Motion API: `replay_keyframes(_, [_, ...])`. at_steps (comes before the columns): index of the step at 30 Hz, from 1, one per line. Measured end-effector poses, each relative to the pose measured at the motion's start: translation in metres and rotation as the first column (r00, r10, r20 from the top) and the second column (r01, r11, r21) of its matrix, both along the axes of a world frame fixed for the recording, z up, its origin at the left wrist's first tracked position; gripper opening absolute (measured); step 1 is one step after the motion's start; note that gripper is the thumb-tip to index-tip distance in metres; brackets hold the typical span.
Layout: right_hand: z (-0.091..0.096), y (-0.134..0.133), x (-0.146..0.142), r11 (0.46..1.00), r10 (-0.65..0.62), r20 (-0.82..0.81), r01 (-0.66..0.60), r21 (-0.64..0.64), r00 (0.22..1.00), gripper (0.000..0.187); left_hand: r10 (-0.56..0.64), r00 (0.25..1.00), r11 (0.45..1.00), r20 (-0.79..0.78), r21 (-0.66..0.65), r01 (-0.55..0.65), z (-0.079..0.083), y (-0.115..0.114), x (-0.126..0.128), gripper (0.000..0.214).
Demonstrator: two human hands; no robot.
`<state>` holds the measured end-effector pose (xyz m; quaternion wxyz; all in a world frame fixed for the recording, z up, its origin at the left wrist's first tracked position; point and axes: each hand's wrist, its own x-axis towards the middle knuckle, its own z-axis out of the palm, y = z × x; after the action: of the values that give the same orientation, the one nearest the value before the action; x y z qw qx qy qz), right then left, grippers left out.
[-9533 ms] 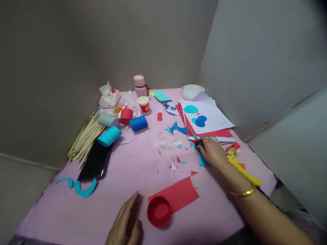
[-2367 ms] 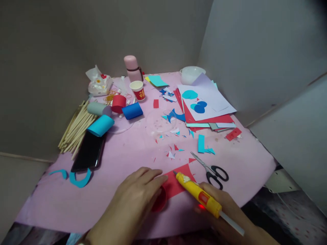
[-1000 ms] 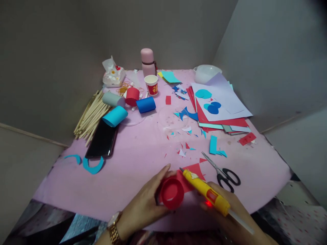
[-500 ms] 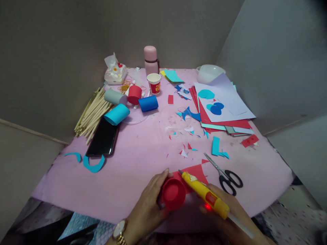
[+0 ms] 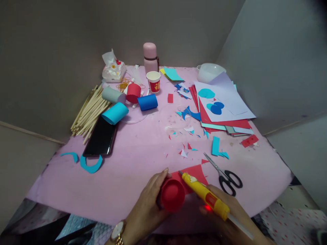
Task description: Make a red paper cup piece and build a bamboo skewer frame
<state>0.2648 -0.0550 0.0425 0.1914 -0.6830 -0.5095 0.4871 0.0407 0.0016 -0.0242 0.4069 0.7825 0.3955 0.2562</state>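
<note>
Near the table's front edge, my left hand is wrapped round a red paper cylinder, its round end facing me. My right hand grips a yellow hot glue gun with a clear glue stick jutting from its rear and a red glow beneath it. The gun's dark nozzle points up and left, just above and right of the cylinder; I cannot tell whether they touch. Under both lies a sheet of red paper. Black-handled scissors lie to the right of the glue gun.
Paper scraps are scattered mid-table. At left are a phone, wooden sticks and paper tubes. A paper cup, a pink flask and tissues stand behind. Coloured sheets are stacked at right.
The view has shifted slightly. Both hands keep their grips, and the red cylinder and the glue gun stay almost in place, the cylinder tilted very slightly differently.
</note>
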Motion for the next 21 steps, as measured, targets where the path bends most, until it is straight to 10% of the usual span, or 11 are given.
replay_keyframes(21, [0.0006,0.0005,-0.0009,0.999,-0.039,-0.039,0.038,-0.020,0.998,0.021,0.004,1.000,0.999,-0.029,0.044,-0.003,-0.0013,0.0030,0.0015,0.088])
